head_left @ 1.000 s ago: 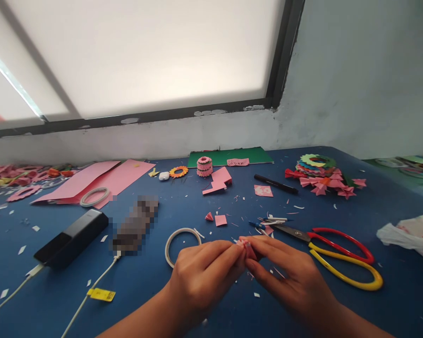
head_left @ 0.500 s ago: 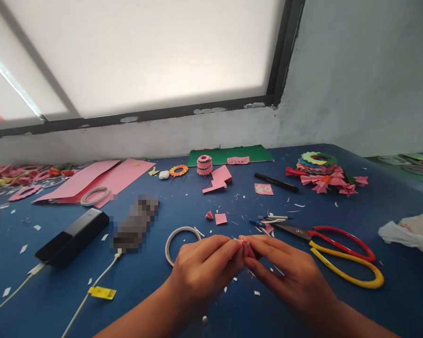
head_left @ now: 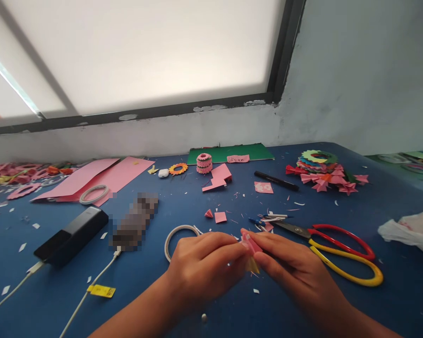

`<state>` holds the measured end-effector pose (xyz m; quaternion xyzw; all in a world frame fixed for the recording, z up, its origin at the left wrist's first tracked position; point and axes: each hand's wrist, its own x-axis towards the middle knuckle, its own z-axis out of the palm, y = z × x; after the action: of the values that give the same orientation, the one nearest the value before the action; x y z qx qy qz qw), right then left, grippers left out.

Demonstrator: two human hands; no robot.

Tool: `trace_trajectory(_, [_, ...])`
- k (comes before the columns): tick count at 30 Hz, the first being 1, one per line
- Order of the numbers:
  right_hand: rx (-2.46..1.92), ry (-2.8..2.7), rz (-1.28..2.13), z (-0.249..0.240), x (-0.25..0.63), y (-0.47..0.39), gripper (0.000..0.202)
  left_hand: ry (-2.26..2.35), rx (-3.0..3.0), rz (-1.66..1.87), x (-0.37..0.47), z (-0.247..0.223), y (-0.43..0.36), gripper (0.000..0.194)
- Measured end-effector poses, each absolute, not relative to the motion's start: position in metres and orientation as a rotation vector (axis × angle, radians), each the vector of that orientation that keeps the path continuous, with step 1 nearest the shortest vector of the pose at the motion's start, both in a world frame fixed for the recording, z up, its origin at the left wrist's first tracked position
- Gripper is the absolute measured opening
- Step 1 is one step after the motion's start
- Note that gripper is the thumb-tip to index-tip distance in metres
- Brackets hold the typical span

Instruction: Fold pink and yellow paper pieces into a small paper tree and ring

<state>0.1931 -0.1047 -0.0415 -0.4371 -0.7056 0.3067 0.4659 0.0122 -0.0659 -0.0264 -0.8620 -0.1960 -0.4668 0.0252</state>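
Note:
Between my two hands is a small folded pink paper piece (head_left: 251,243), with a yellowish part showing below it. My left hand (head_left: 206,265) pinches it from the left, fingertips closed. From the other side my right hand (head_left: 292,260) grips it with thumb and fingers. Part of the piece is hidden by the fingertips. Just beyond the hands lie a small pink paper square (head_left: 220,217) and a tiny pleated pink piece (head_left: 208,213). Scissors (head_left: 345,256) with one red and one yellow handle rest right of my right hand. A tape roll (head_left: 167,244) sits partly behind my left hand.
Pens (head_left: 277,217) lie by the scissor blades, with a black marker (head_left: 277,181) farther back. Stacked paper rings and stars (head_left: 320,171) stand at back right. Left are a black device (head_left: 72,234) on a cable, pink sheets (head_left: 127,176) and scattered scraps.
The fingers have shifted around the folded paper, and more of it now shows, including a yellowish part beneath. The view has moved very slightly; the table items stay put.

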Motion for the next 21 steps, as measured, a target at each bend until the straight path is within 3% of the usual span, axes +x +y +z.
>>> trace_trajectory(21, [-0.994,-1.798,0.66,-0.0437,0.1909,-0.1047,0.028,-0.559,-3.009,-1.28,0.0042,-0.025,-0.0564,0.009])
